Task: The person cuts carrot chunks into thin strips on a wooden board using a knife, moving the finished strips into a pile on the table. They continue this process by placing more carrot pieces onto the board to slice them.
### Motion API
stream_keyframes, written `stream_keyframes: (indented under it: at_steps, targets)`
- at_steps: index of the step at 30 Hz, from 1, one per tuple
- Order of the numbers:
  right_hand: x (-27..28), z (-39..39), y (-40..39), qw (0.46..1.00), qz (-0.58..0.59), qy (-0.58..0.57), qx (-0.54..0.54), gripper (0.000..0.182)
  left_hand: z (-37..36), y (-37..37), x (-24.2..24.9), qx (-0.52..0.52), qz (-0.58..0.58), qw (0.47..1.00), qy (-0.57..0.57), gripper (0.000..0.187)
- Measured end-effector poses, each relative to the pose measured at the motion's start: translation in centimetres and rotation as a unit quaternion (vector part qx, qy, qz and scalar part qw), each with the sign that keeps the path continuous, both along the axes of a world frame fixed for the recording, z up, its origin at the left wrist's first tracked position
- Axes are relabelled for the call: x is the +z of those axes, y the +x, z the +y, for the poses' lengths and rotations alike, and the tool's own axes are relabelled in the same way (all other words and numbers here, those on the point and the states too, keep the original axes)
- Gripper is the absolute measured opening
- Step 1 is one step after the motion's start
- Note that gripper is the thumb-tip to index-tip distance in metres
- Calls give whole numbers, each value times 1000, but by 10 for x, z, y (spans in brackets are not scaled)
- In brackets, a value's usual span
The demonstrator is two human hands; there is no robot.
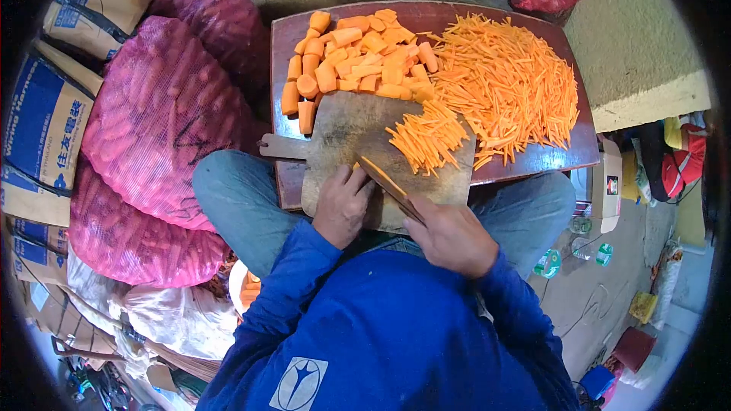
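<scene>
My right hand is closed around the handle of a knife, its blade angled up and left over the wooden cutting board. Orange carrot shows along the blade's edge. Beside the blade tip, my left hand has its fingers bunched on a piece of carrot, mostly hidden under the fingertips. A small heap of carrot sticks lies on the board's right half. Behind the board are chunky carrot pieces at left and a large pile of carrot strips at right.
The dark red table reaches over my crossed legs. Pink mesh sacks and cardboard boxes crowd the left side. A white container with orange pieces stands by my left elbow. Plastic bottles are on the floor at right.
</scene>
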State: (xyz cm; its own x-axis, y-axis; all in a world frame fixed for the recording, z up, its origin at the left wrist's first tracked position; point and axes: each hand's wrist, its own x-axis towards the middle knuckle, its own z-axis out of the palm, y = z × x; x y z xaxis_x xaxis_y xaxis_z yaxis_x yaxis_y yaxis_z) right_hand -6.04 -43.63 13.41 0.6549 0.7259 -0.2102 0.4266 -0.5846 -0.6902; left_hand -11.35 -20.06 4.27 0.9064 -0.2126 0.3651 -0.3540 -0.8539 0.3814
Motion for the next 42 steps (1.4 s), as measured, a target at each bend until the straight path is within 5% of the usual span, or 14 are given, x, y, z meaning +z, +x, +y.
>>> stream_keyframes:
  at_steps: [7,22,36,42]
  targets:
    - [-15,16,18,998,-36,50,7,30,-2,0,-3,19,-21,999,-38,40]
    - [2,13,-1,999,35,-38,-3,35,-5,-2,-2,20,-17,999,-44,45]
    - [8,0,-17,997,-12,63,-35,31,-9,-1,-10,20,-48,999,-1,32]
    - [14,-11,-16,1000,-1,-9,-6,31,-12,-1,-8,31,-48,998,-8,30]
